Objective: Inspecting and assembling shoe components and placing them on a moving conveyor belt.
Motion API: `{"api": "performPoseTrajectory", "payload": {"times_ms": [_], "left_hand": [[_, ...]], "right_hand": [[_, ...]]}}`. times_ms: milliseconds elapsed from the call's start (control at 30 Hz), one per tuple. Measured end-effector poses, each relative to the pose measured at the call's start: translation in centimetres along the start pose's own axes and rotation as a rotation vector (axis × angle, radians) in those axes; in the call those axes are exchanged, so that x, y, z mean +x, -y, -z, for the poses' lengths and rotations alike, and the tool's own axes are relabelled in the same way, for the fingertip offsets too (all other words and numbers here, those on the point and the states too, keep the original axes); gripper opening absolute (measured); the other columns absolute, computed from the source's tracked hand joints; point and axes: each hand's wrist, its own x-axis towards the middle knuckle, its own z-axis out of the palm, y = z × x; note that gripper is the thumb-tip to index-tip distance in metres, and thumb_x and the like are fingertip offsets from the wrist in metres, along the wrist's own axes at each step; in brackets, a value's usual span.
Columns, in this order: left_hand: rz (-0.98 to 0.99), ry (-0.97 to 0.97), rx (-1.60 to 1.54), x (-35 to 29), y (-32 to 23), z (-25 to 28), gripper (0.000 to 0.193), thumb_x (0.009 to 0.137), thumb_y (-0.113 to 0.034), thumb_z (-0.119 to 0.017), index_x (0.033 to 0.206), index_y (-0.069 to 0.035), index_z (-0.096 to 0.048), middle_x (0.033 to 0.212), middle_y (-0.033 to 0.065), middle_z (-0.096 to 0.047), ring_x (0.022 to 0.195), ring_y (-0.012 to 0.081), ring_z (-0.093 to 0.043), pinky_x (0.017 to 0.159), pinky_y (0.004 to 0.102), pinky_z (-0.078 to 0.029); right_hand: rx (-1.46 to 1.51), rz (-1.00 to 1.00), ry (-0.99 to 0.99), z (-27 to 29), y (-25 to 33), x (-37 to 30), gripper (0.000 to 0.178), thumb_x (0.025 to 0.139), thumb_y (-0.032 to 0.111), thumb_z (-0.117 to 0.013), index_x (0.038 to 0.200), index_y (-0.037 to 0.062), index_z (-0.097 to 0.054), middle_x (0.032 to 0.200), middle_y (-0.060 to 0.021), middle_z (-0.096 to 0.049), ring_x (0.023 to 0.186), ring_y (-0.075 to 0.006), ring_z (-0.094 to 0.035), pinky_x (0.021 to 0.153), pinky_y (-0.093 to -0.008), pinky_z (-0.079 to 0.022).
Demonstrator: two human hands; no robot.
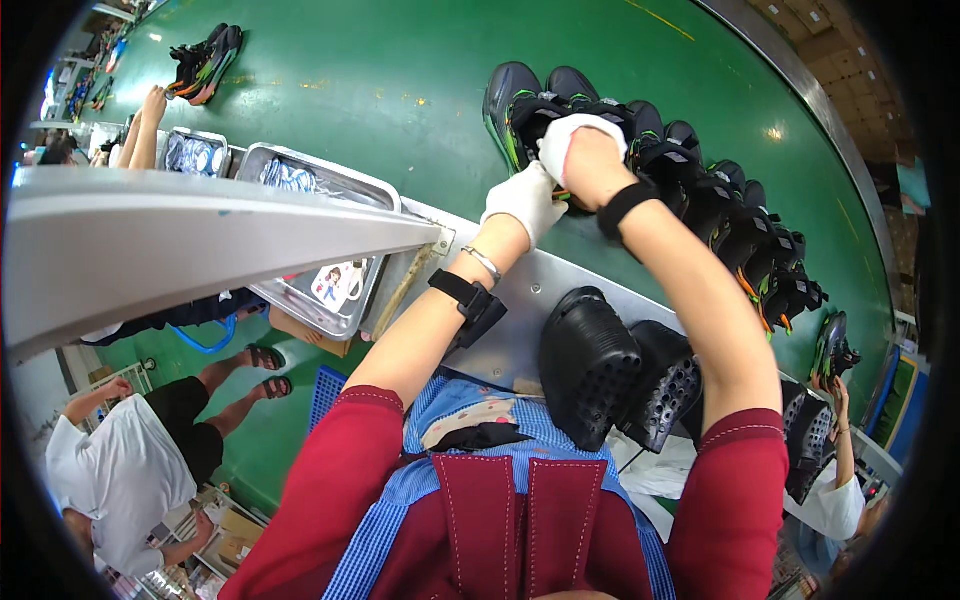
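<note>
While left grip (525, 207) and right grip (583, 147) meet at the shoe (503, 108) just ahead (finger closure indiscernible), adjustment appears underway; next likely needs steadiness.

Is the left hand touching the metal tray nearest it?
Apart: the head view shows green tabletop between the left hand and the metal tray.

Left hand (524, 204), right hand (558, 145) (gloved), close together

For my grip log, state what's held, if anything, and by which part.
Left hand and right hand are at the heel end of a black shoe pair; whether they grip is hidden.
</note>
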Motion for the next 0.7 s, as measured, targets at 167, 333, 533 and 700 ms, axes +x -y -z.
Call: {"api": "performPoseTrajectory", "payload": {"times_ms": [167,333,533,700], "left_hand": [[0.095,0.198,0.075,2.4,-0.2,0.4,0.037,0.081,-0.036,-0.067,0.104,-0.007,-0.068,0.111,0.0164,-0.067,0.099,0.0324,-0.065,0.086,0.0396,-0.052],[0.11,0.448,0.323,4.1,0.3,1.0,0.04,0.082,-0.038,-0.063,0.115,-0.016,-0.068,0.116,0.0105,-0.067,0.106,0.0292,-0.064,0.089,0.0366,-0.051],[0.197,0.6,0.326,5.6,-1.2,1.8,0.04,0.079,-0.042,-0.063,0.112,-0.02,-0.069,0.118,0.008,-0.066,0.108,0.0281,-0.063,0.091,0.0351,-0.049],[0.27,0.656,0.404,6.6,-0.9,2.1,0.049,0.079,-0.054,-0.062,0.118,-0.025,-0.065,0.125,0.004,-0.064,0.112,0.0275,-0.061,0.095,0.0349,-0.048]], "right_hand": [[0.176,-0.228,0.012,-3.8,0.9,1.3,0.022,0.082,0.022,-0.06,0.083,0.0031,-0.071,0.082,-0.0204,-0.068,0.079,-0.0358,-0.068,0.073,-0.0423,-0.053],[0.407,-0.163,0.304,-0.9,0.4,2.7,0.033,0.088,0.032,-0.059,0.085,0.0008,-0.07,0.085,-0.0229,-0.067,0.08,-0.0405,-0.065,0.073,-0.0444,-0.051],[0.223,-0.054,-0.161,-6.5,0.0,3.0,0.015,0.078,0.009,-0.055,0.079,0.0035,-0.069,0.078,-0.0196,-0.067,0.075,-0.0357,-0.066,0.069,-0.0447,-0.051],[0.212,-0.155,-0.029,-3.7,1.3,4.9,0.017,0.078,0.011,-0.055,0.08,0.0052,-0.07,0.079,-0.0177,-0.068,0.078,-0.0328,-0.067,0.072,-0.0424,-0.051]]}}
